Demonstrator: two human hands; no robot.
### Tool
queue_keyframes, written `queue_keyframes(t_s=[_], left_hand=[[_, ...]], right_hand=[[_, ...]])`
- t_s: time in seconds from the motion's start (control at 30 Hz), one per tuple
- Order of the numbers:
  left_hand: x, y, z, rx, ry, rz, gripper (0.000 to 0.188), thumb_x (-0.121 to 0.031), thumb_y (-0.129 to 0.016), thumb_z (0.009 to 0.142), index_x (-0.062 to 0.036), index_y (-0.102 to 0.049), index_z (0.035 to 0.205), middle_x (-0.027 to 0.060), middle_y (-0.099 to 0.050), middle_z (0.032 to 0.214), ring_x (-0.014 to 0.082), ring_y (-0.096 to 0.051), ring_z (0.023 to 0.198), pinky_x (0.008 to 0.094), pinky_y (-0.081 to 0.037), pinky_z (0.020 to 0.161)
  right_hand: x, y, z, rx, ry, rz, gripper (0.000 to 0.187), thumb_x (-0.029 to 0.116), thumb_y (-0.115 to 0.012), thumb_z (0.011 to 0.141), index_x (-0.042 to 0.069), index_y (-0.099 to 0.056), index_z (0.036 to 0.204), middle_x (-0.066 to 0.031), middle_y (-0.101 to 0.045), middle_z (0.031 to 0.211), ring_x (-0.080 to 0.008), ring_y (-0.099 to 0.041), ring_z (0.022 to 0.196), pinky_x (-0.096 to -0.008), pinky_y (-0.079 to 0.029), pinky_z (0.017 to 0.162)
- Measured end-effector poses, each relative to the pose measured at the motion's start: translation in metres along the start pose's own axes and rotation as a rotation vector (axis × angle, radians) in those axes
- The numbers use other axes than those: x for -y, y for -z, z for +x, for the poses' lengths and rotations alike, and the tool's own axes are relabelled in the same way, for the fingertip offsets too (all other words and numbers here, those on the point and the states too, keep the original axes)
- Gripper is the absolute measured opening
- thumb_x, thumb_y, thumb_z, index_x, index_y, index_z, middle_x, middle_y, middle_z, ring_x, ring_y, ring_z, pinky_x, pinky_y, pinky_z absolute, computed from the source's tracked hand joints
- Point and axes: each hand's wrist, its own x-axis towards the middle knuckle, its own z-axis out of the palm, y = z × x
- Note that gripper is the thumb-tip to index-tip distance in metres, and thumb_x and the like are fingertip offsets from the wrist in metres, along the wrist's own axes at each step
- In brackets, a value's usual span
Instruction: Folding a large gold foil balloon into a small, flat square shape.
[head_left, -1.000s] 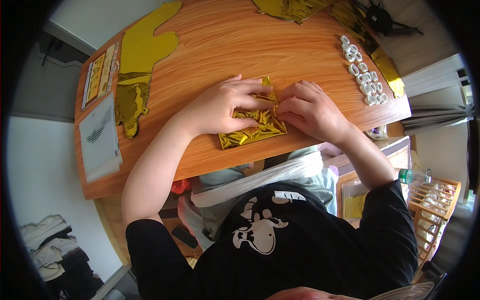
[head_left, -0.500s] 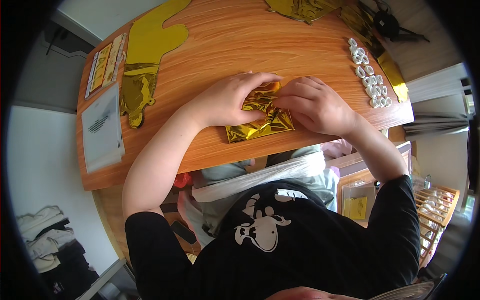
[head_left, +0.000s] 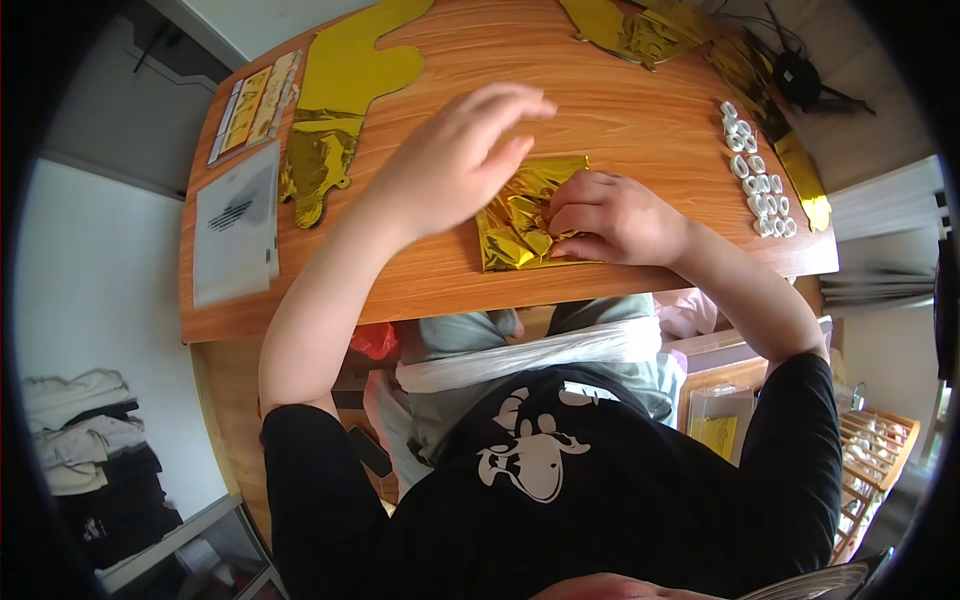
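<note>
A folded piece of shiny gold foil, creased and crumpled, lies near the table's front edge. My right hand rests on its right side, with curled fingers gripping the foil. Off to the upper left of the foil, my left hand is lifted, its fingers apart and nothing in them. A large flat gold foil balloon with rounded outlines is spread out at the far left. More gold foil lies along the far edge and down the right side.
Several small white coiled rolls stand grouped on the right of the wooden table. Clear plastic sleeves and a printed card lie on the left. A black device with a cable sits at the far right.
My left hand has let go of the foil and lifted away up and to the left. The right hand stays on the foil. The whole view has shifted slightly.
</note>
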Motion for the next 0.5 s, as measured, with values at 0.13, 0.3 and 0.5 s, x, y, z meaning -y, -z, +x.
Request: queue_keyframes(t_s=[0.13, 0.3, 0.5], left_hand=[[-0.062, 0.006, -0.044, 0.305, 0.24, 0.347, 0.035, -0.024, -0.059, 0.105, -0.0007, -0.065, 0.131, 0.0144, -0.068, 0.132, 0.0297, -0.063, 0.127, 0.0459, -0.048, 0.113], [-0.057, -0.059, -0.092, -0.04, 0.087, 0.344, 0.041, -0.026, -0.071, 0.095, -0.0059, -0.067, 0.131, 0.0117, -0.068, 0.131, 0.0282, -0.066, 0.121, 0.0501, -0.045, 0.114], [-0.06, -0.077, -0.082, -0.185, 0.185, 0.254, 0.034, -0.021, -0.075, 0.09, -0.0065, -0.07, 0.121, 0.0083, -0.069, 0.115, 0.028, -0.067, 0.109, 0.0457, -0.051, 0.104]], right_hand=[[-0.002, 0.001, -0.002, -0.032, 0.042, 0.014, 0.028, 0.025, -0.084, 0.085, 0.007, -0.071, 0.102, -0.0101, -0.068, 0.109, -0.0324, -0.065, 0.105, -0.0442, -0.054, 0.092], [0.001, 0.0, 0.007, -0.052, 0.029, 0.02, 0.038, 0.025, -0.089, 0.08, 0.007, -0.071, 0.108, -0.0104, -0.07, 0.106, -0.0342, -0.065, 0.102, -0.0447, -0.053, 0.091], [-0.005, 0.021, 0.023, 0.159, -0.334, 0.355, 0.031, 0.026, -0.055, 0.109, -0.002, -0.067, 0.114, -0.0159, -0.069, 0.104, -0.0282, -0.066, 0.097, -0.0378, -0.052, 0.088]])
